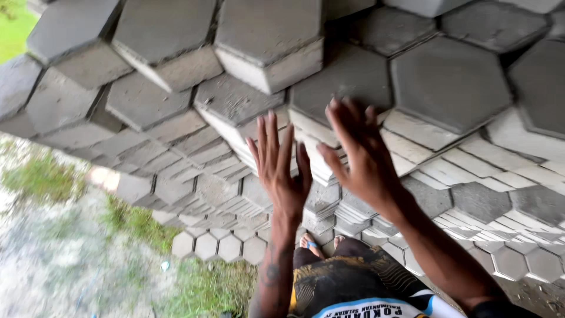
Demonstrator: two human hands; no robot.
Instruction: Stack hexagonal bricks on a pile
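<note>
Grey concrete is what fills the view: a tall stack of hexagonal paving blocks [353,176], looked down on from the head camera. Nearest, at 6 o'clock, sandalled feet [312,241] and patterned shorts [347,282] are seen on the ground beside the stack. Above them the left hand [282,171] and the right hand [362,156] are raised, fingers spread, nothing gripped; the right fingertips are seen over a block edge, though contact cannot be told. The step appears to be a reach toward the top layer. A firm two-handed hold on a single block [347,88] at 12 o'clock would be called for. Grass [135,224] lies at 8 o'clock.
</note>
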